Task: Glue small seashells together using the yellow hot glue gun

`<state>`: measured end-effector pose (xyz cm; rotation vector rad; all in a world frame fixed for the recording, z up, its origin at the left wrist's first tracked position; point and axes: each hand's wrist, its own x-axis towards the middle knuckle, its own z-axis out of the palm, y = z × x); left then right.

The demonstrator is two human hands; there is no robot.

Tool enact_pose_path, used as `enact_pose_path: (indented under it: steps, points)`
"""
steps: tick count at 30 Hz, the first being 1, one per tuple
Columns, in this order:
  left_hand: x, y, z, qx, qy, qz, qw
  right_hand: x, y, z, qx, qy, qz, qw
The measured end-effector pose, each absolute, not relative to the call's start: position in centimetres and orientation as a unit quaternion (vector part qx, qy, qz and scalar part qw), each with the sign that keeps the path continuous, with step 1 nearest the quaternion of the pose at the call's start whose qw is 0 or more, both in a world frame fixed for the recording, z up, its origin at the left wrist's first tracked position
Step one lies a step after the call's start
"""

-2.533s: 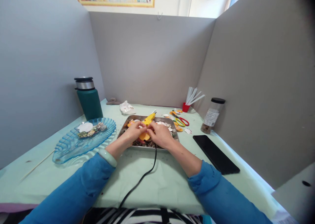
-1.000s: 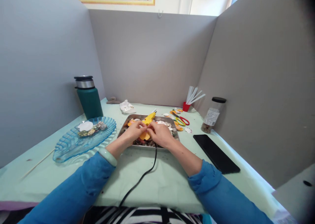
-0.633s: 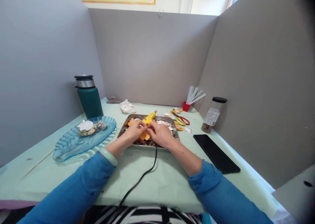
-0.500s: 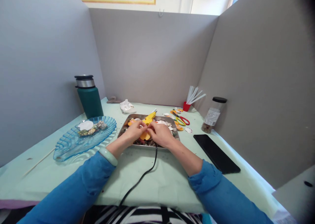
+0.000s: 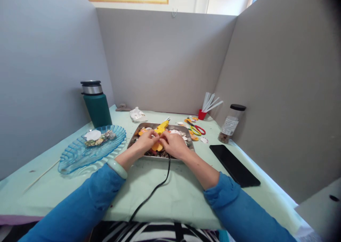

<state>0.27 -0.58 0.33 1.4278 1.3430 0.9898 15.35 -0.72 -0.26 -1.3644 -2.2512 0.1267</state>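
Both my hands meet above a metal tray (image 5: 133,138) full of small stones or shells and orange and white pieces. My left hand (image 5: 147,141) has its thumb and fingertips pinched together. My right hand (image 5: 174,143) is pinched close against it, fingertips nearly touching the left ones. Whatever sits between the fingertips is too small to make out. A yellow glue gun (image 5: 162,127) lies in the tray, partly hidden behind my fingers, with its black cord (image 5: 157,188) running toward me over the table edge.
Left stand a blue shell-shaped plate (image 5: 80,160) holding a stone cluster, a green bottle (image 5: 97,110) and a thin stick (image 5: 41,176). Right are scissors (image 5: 197,129), a red cup (image 5: 202,115) of glue sticks, a jar (image 5: 229,126) and a black slab (image 5: 234,165). Grey panels (image 5: 165,61) enclose the table.
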Motion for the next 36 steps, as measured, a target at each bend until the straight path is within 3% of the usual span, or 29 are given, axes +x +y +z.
enact_pose_path:
  steps: [36]
  points:
    - [0.29,-0.52,0.18,0.584,0.549,0.404,0.442,15.29,-0.94,0.1,-0.514,-0.825,0.045,0.231]
